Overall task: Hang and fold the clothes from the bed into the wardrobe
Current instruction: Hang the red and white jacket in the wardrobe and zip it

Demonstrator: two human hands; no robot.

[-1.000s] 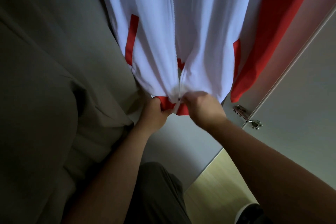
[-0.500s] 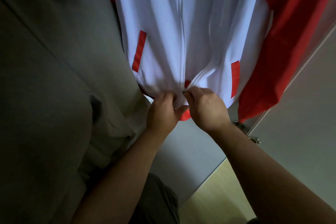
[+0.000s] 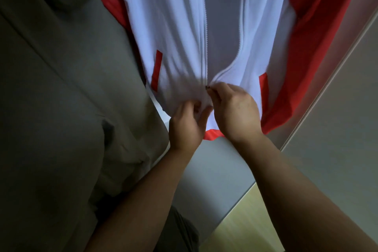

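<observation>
A white jacket (image 3: 176, 32) with red sleeves and red pocket strips hangs in front of me inside the wardrobe. Its front zip is joined only near the hem and gapes open above. My left hand (image 3: 187, 125) grips the bottom of the jacket's white front just left of the zip. My right hand (image 3: 233, 112) pinches the small dark zip pull (image 3: 207, 87) between thumb and fingers. The red hem band (image 3: 212, 136) shows between my two wrists.
A large grey-green garment (image 3: 67, 108) hangs to the left, touching the jacket's left sleeve. The wardrobe door (image 3: 335, 120) stands open at the right. Pale wooden floor (image 3: 241, 223) lies below, and my dark trouser leg (image 3: 180, 231) shows at the bottom.
My right hand has drawn the zip pull a little way up from the hem. My left hand has shifted its hold on the jacket's bottom. The view has tilted upward.
</observation>
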